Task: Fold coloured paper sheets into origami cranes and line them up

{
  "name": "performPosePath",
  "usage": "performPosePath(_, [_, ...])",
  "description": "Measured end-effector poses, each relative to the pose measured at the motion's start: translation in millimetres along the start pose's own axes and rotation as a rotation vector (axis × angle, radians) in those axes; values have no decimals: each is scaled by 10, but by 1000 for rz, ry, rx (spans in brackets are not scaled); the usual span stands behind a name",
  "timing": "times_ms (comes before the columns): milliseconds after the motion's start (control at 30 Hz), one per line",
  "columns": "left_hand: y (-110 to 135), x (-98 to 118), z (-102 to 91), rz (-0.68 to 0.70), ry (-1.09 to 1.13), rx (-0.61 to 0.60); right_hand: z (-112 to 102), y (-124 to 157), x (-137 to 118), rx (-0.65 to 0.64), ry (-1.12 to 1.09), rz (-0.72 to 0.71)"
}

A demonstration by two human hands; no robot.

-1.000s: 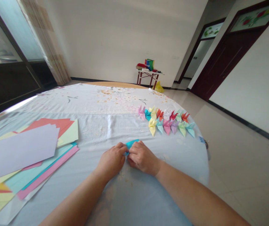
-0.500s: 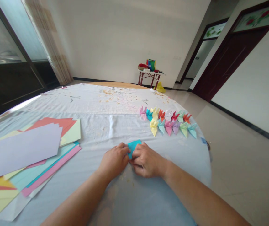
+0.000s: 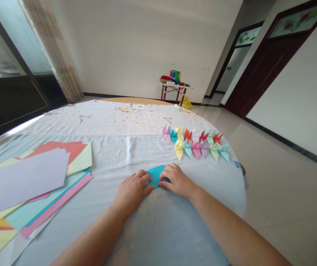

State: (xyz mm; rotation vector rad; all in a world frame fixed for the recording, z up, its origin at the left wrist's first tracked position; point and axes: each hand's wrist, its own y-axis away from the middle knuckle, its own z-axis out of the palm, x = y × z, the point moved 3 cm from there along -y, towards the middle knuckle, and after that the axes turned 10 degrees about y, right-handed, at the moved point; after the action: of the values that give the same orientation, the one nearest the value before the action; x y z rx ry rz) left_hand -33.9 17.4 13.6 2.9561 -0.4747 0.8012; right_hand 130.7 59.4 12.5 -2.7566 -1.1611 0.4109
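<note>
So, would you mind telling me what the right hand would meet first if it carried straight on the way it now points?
The right hand would meet the folded turquoise paper first; its fingers already seem to rest against its edge, though depth is hard to judge.

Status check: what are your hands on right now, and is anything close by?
Left hand and right hand on teal folded paper, on the tablecloth. Origami cranes ahead, to the right. Paper sheets off left.
</note>
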Motion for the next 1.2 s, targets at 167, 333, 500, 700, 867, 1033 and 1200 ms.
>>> performPosePath(167, [-11,-38,0,-3,12,-3,-42,53,205,-86,-15,103])
performPosePath(333, [5,-76,-13,29,59,5,-35,36,314,-19,-132,94])
performPosePath(500, [41,-119,-22,-69,170,225,27,-60,252,77,-184,120])
performPosePath(700, [47,-200,54,-153,281,379,109,-104,186,88,-310,182])
performPosePath(867, [39,-181,21,-81,368,481,101,-138,205,178,-463,179])
performPosePath(1033, [171,-29,-100,88,421,703,-45,-152,224,194,-550,96])
performPosePath(1200, [210,156,-158,234,211,559,-65,-149,264,166,-588,6])
